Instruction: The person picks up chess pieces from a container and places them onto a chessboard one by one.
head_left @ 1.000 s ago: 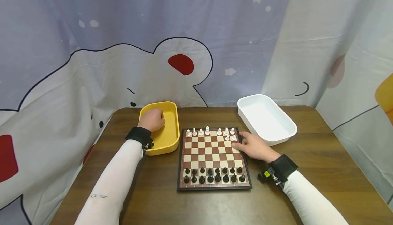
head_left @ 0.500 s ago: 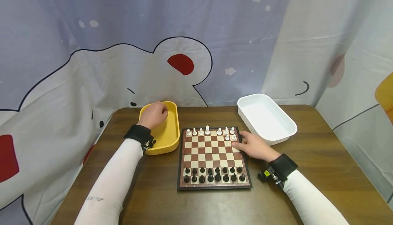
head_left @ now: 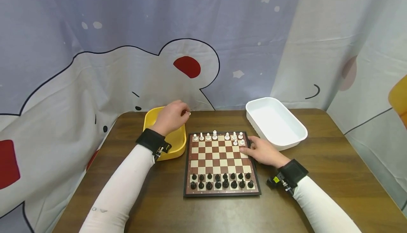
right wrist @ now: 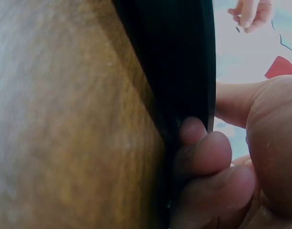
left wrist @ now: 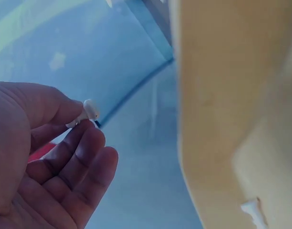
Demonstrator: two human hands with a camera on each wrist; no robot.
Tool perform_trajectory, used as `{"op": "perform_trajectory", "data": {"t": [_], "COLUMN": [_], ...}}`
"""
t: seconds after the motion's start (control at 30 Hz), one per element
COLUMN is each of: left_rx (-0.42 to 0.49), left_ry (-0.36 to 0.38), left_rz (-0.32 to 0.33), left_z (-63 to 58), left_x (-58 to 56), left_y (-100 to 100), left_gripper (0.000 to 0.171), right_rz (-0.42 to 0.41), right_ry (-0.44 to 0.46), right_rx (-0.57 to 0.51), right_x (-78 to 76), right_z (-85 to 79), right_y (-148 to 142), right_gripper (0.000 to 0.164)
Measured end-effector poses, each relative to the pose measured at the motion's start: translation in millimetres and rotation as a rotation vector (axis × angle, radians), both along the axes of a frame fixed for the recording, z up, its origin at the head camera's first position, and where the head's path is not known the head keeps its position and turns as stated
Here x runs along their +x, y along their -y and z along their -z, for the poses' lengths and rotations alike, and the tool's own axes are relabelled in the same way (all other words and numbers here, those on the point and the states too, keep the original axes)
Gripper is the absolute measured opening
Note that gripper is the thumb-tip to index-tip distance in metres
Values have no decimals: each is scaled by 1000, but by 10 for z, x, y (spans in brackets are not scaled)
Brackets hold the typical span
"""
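My left hand (head_left: 171, 117) is raised over the far right part of the yellow tray (head_left: 178, 153). Its thumb and fingertips pinch a small white chess piece (left wrist: 91, 110), seen closely in the left wrist view. Another white chess piece (left wrist: 254, 213) lies inside the tray. My right hand (head_left: 262, 151) grips the right edge of the chessboard (head_left: 219, 156), thumb over the top and curled fingers against the dark side (right wrist: 188, 62). White pieces (head_left: 214, 135) stand along the board's far row, with a gap in it, and two more stand in front at the right.
Two full rows of black pieces (head_left: 225, 184) stand on the board's near side. A white tray (head_left: 276, 120) sits at the back right, just beyond my right hand. The wooden table (head_left: 219, 213) ends at a printed curtain (head_left: 248, 49) behind.
My left hand has risen out of the yellow tray and moved right towards the board, with the white chess piece now showing at its fingertips. The right hand has stayed on the board's edge.
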State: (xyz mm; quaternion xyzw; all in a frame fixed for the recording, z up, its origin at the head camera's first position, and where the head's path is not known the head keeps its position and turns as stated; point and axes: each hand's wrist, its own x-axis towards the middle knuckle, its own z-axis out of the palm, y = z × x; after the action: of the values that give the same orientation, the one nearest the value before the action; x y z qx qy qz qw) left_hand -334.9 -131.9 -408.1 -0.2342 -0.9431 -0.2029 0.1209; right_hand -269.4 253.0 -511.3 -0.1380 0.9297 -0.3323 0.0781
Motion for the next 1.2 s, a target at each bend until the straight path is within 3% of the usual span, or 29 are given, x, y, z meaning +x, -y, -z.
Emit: {"op": "perform_trajectory", "data": {"t": [0.27, 0.53, 0.77, 1.2], "left_rx": [-21, -56, -126, -222], "left_ry": [-78, -60, -62, 0], "left_rz": [144, 272, 324, 392], "left_z": [-40, 21, 97, 258], "left_x": [169, 289, 356, 354], "left_y": [-326, -573, -780, -1033], "left_gripper": [12, 9, 6, 6], "right_rz": [-19, -11, -6, -7], "right_ry": [-17, -14, -10, -11], "right_rx": [4, 1, -2, -1], "right_x": [5, 0, 6, 0], "right_z": [23, 37, 18, 3], "right_y": [11, 1, 4, 14], "right_gripper": [88, 89, 89, 88]}}
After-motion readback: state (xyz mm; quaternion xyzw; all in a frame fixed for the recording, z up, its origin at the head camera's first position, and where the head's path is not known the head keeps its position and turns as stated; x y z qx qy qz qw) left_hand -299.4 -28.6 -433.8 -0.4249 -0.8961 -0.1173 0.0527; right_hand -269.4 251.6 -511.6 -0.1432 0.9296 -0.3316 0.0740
